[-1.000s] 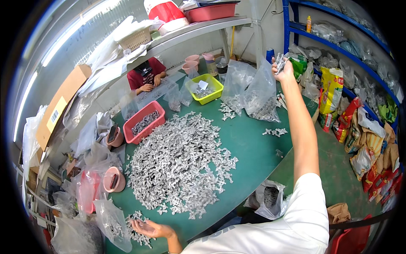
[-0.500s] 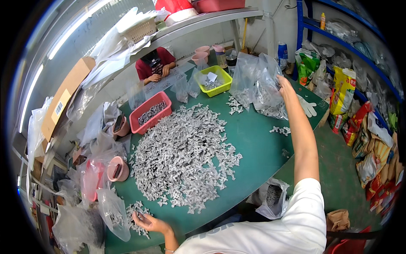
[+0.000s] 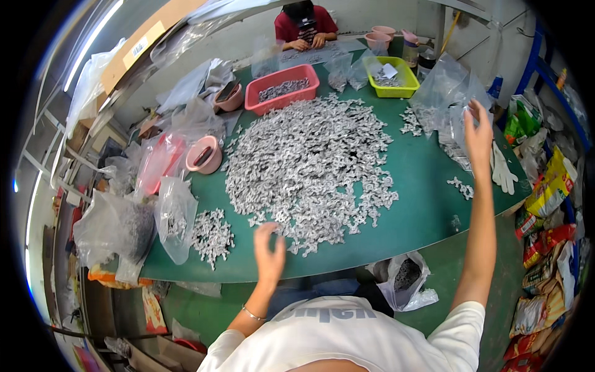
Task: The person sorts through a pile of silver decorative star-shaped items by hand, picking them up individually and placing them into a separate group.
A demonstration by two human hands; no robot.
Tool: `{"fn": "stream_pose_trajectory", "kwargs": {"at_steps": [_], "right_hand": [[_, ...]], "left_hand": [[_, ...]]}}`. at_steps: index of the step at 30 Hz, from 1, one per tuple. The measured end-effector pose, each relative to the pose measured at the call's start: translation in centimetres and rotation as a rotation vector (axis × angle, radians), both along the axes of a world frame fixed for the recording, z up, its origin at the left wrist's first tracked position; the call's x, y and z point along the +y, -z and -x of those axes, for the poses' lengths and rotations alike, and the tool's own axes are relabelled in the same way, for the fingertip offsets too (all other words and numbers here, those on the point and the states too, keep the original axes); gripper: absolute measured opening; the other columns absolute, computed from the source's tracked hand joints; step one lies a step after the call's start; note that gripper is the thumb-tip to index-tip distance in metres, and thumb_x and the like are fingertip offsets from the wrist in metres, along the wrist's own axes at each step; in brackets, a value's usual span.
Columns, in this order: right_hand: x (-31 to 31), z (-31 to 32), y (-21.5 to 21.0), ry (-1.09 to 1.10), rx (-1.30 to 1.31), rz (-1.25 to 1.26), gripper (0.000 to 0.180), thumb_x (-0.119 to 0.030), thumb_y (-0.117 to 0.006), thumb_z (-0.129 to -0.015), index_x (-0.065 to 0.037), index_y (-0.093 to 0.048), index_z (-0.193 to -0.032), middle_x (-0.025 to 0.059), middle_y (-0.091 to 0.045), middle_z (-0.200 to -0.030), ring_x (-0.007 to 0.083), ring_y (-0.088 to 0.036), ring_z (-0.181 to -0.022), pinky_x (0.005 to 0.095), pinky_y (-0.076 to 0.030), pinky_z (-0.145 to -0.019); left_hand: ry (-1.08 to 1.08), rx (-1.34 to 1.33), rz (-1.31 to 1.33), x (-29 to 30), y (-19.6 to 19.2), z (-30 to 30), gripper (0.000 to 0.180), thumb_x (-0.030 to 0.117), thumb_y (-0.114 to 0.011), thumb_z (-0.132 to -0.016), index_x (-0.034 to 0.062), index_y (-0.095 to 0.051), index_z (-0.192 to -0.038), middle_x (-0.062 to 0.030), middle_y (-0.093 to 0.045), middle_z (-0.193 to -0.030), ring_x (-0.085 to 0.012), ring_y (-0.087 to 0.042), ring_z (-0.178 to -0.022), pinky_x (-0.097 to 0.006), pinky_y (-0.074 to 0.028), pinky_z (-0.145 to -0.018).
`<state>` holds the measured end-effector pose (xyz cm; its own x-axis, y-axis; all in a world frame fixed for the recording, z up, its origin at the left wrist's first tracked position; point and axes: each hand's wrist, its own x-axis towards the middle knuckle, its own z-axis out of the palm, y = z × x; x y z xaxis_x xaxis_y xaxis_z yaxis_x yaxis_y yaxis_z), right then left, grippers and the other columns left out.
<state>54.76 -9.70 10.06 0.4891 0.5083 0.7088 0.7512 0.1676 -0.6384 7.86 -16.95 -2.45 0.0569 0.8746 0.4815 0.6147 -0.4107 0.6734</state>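
A broad heap of small grey metal parts (image 3: pixel 304 167) covers the middle of the green table. My left hand (image 3: pixel 269 255) is over its near edge, thumb and curled fingers apart; slight blur shows there, and I see no part in its grasp. At the right, my right hand (image 3: pixel 479 139) reaches up beside a clear plastic bag (image 3: pixel 447 93) with metal parts in its bottom. Its fingers are spread and do not close round the bag. Small clusters of the parts lie by the bag (image 3: pixel 410 121), right of it (image 3: pixel 460 188) and at the near left (image 3: pixel 212 237).
A red tub (image 3: pixel 282 99) and a yellow-green basket (image 3: pixel 392 92) hold parts at the back. Across the table, a person in a dark red shirt (image 3: pixel 322 22) handles parts. Pink pots (image 3: pixel 204 155) and filled bags (image 3: pixel 176 217) line the left; a white glove (image 3: pixel 503 170) lies right.
The view has swung toward the left and down. My left hand has moved right, from the small near-left cluster to the big heap's edge. My right hand has come off the bag's upper edge.
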Motion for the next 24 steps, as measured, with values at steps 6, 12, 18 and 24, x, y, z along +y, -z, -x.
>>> {"fn": "stream_pose_trajectory", "kwargs": {"at_steps": [6,12,18,24], "right_hand": [[-3.9,17.0,8.8,-0.795,0.002,0.542,0.021,-0.01,-0.061,-0.079,0.0,-0.061,-0.097,0.0127,-0.062,-0.092,0.0231,-0.059,-0.084,0.0315,-0.046,-0.074],[-1.3,21.5,14.9,-0.45,-0.22,0.487,0.017,-0.006,-0.064,-0.073,-0.001,-0.062,-0.089,0.0116,-0.059,-0.089,0.0292,-0.052,-0.088,0.0372,-0.04,-0.077],[-2.4,21.4,13.8,-0.246,-0.258,0.364,0.007,-0.006,-0.063,-0.075,-0.002,-0.063,-0.08,0.0087,-0.059,-0.076,0.0229,-0.055,-0.076,0.0338,-0.039,-0.068],[-6.3,24.0,11.2,-0.794,1.145,0.504,0.015,-0.011,-0.06,-0.084,0.003,-0.062,-0.09,0.0062,-0.064,-0.08,0.0112,-0.058,-0.073,0.0248,-0.044,-0.069]], "left_hand": [[0.402,0.407,0.177,-1.6,1.0,-4.9,0.038,0.005,-0.063,-0.074,0.0098,-0.057,-0.112,-0.0123,-0.036,-0.134,-0.0407,-0.028,-0.125,-0.05,-0.023,-0.103],[0.387,0.493,0.215,0.0,2.1,-2.7,0.037,0.002,-0.058,-0.076,0.0138,-0.058,-0.112,-0.0087,-0.031,-0.138,-0.0406,-0.025,-0.126,-0.061,-0.021,-0.1],[0.468,0.435,0.256,1.3,0.5,-0.7,0.035,0.0,-0.056,-0.077,0.0134,-0.06,-0.109,-0.0096,-0.036,-0.135,-0.04,-0.032,-0.122,-0.057,-0.024,-0.1],[0.511,0.005,0.275,2.4,-4.0,-0.2,0.039,-0.006,-0.059,-0.075,0.0032,-0.056,-0.113,-0.0151,-0.052,-0.119,-0.0313,-0.054,-0.103,-0.035,-0.043,-0.089]]}}
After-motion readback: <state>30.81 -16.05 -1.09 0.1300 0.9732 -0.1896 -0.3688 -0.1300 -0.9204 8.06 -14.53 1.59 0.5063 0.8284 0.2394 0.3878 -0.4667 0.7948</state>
